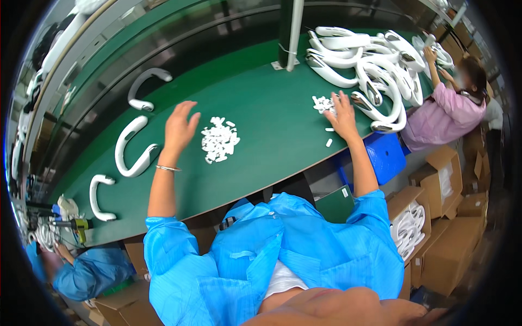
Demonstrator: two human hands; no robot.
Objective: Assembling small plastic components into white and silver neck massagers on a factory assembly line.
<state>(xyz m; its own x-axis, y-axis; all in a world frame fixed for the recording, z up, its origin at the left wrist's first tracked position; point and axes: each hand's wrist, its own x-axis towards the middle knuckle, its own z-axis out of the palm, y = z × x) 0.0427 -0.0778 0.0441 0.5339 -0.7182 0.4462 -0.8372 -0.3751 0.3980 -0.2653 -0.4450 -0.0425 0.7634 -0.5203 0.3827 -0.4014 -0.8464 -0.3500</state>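
My left hand (180,127) is open over the green table (261,138), its fingers stretched out and nothing held. Just right of it lies a loose pile of small white plastic pieces (219,140). My right hand (342,117) has its fingers apart beside a smaller heap of white pieces (322,104); whether the fingertips touch them I cannot tell. Two single pieces (329,142) lie near that wrist. To the left of my left hand rest several white U-shaped bands resembling neck fans, among them a middle one (126,145) and a far one (142,103).
A large heap of white bands (375,65) covers the table's right end. Behind it a co-worker in pink (448,111) handles bands; another in blue (92,274) sits at lower left by a green power tool (81,231). A metal post (293,38) stands at the back. Cardboard boxes (446,255) and a blue stool (383,157) are at right.
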